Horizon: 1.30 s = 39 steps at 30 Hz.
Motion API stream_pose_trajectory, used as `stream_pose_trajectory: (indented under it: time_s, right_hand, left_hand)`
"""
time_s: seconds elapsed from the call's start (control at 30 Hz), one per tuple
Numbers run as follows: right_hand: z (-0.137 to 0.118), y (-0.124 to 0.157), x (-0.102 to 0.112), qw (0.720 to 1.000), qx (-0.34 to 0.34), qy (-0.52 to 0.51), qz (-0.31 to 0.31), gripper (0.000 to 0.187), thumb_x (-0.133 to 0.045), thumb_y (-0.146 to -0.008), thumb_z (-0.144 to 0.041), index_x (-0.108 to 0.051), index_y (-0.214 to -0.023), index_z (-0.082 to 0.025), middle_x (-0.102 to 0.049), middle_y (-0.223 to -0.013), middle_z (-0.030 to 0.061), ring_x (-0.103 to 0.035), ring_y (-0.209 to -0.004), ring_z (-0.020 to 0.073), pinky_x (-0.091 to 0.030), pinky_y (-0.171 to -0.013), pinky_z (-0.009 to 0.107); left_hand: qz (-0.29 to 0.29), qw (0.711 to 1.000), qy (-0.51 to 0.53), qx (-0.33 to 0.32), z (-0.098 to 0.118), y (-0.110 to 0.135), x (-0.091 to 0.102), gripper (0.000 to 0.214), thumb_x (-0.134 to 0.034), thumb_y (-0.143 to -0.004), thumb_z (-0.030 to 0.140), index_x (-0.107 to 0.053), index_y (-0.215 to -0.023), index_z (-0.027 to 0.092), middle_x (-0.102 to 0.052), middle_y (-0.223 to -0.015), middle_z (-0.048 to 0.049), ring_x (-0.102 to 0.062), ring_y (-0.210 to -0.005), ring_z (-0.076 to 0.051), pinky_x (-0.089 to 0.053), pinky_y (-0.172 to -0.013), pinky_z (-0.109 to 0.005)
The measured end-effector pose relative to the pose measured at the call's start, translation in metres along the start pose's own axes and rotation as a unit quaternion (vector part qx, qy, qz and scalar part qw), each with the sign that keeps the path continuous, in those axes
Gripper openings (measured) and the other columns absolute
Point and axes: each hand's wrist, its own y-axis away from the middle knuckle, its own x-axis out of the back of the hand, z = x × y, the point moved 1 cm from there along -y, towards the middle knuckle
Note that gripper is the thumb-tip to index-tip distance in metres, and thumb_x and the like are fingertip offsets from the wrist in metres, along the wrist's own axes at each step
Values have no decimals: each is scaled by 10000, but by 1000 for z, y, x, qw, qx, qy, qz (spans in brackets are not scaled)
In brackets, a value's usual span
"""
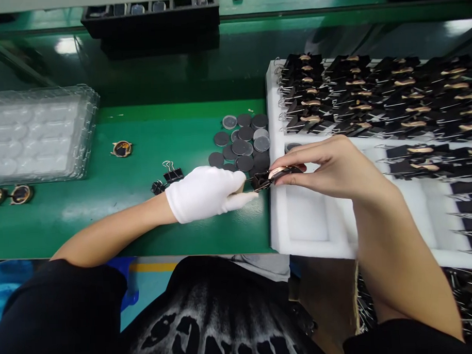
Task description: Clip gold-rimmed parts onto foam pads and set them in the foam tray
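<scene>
My left hand (205,194), in a white glove, pinches the wire handles of a black binder clip (260,182). My bare right hand (334,168) grips a rose-gold watch case (277,172) between thumb and fingers, over the left edge of a white foam tray (278,222). Clip and case meet between the hands; how far the jaws reach over the case is hidden. Just beyond, several dark and clear round discs (240,147) lie in a loose pile. Near my left wrist are a binder clip (173,173) and a smaller-looking one (158,187).
Rows of clipped watch cases (357,92) fill much of the foam tray. On the green table (160,133) lies a single watch case (122,148), with two more cases (21,194) at far left. Clear plastic trays (29,135) are stacked there. A black compartment box (151,24) stands behind.
</scene>
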Motion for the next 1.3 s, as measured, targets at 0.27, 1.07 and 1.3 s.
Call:
stream_pose_trajectory:
  time_s: [0.27, 1.07, 1.3]
  right_hand:
    - [-6, -1, 0, 999, 30, 39, 9, 117, -804, -858, -380, -829, -961, -330, -808, -919, -6, -736, -771, 217, -558, -705, 349]
    - [-4, -7, -34, 874, -186, -437, 102, 429, -1003, -607, -372, -712, -876, -210, -705, -752, 19, -715, -744, 198, -588, -716, 340]
    - [-11, -11, -43, 826, -205, -520, 75, 263, -968, -667, -312, -799, -837, -203, -777, -909, 41, -716, -831, 167, -608, -775, 283]
  left_hand:
    - [41, 995, 89, -23, -5, 5, -6, 488, -406, -1049, 607, -533, -796, 209, -552, -590, 10, -552, -525, -168, -244, -537, -294]
    - [-70, 970, -73, 219, -104, 67, 30, 488, -485, -954, 663, -665, -859, 220, -671, -737, -27, -565, -637, -181, -269, -591, -275]
    - [97, 984, 74, 132, -83, 44, 41, 480, -457, -1032, 479, -594, -670, 194, -576, -619, 25, -496, -597, -116, -337, -618, -265]
